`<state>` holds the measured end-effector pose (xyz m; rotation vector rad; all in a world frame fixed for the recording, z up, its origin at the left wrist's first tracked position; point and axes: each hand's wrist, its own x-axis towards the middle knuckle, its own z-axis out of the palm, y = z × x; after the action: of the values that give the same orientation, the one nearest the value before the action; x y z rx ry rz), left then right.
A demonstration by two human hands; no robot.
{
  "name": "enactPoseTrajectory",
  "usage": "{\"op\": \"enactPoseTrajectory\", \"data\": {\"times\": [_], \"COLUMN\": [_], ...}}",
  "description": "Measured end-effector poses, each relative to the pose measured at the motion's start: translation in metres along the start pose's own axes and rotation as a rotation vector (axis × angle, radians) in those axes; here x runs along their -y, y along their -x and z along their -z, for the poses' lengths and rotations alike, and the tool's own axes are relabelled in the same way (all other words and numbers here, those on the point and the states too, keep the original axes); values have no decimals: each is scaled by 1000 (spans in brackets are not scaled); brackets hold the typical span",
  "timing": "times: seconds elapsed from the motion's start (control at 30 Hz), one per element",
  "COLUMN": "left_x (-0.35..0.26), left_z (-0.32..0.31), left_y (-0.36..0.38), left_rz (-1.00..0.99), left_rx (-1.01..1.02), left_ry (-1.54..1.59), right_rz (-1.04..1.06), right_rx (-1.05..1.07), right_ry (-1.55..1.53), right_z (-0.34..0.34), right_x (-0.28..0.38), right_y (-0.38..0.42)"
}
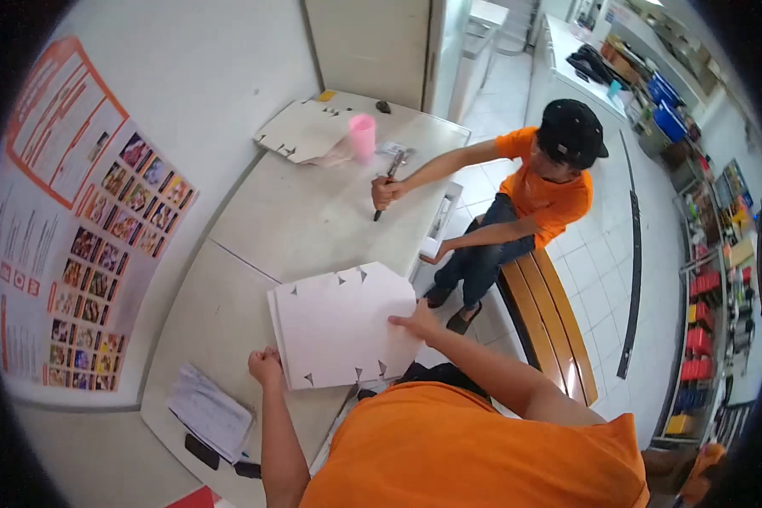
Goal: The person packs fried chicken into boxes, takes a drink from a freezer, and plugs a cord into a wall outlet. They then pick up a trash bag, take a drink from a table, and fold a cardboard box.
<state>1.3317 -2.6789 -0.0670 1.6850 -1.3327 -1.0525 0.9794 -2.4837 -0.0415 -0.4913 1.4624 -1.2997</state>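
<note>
A stack of flat white cardboard sheets [347, 322] with notched, dark-marked edges lies in front of me at the table's near edge. My right hand [415, 324] grips the stack's right side, thumb on the top sheet and the other fingers hidden by the edge. At the lower left corner, my left hand [265, 366] is curled closed beside the stack. Whether it pinches a sheet there cannot be made out.
Across the table, a person in an orange shirt and black cap [571, 134] holds a dark pen-like tool [377, 215]. Near them stand a pink cup [362, 137] and more white cardboard [300, 127]. Papers [212, 415] and a dark phone [201, 451] lie left. A wooden bench [550, 326] stands right.
</note>
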Motion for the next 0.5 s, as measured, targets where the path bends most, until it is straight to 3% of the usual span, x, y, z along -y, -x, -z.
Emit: {"op": "enactPoseTrajectory", "data": {"times": [0.07, 0.1, 0.17, 0.2, 0.23, 0.27, 0.3, 0.37, 0.5], "left_x": [-20, -8, 15, 17, 1, -6, -4, 9, 13], "left_z": [9, 13, 17, 16, 14, 16, 17, 25, 42], "left_y": [22, 19, 19, 22, 41, 52, 52, 52, 75], "left_rz": [78, 68, -2, -7, -82, -157, -162, -36, -58], "left_rx": [-79, -77, -62, -56, -80, -104, -105, -26, -17], "left_ry": [-22, -23, -62, -64, -91, -120, -119, 361, 383], "right_rz": [312, 460, 703, 735, 756, 915, 1001, 1255, 1332], "right_rx": [-569, -547, -224, 54, 276, 404, 513, 582, 783], "right_ry": [905, 981, 1089, 1139, 1263, 1362, 1436, 1427, 1549], "right_z": [-27, -38, -64, -81, -104, -125, -152, -204, -272], "right_x": [26, 41, 67, 75, 79, 78, 77, 45, 47], "right_y": [26, 30, 25, 18, 6, -6, -17, -55, -72]}}
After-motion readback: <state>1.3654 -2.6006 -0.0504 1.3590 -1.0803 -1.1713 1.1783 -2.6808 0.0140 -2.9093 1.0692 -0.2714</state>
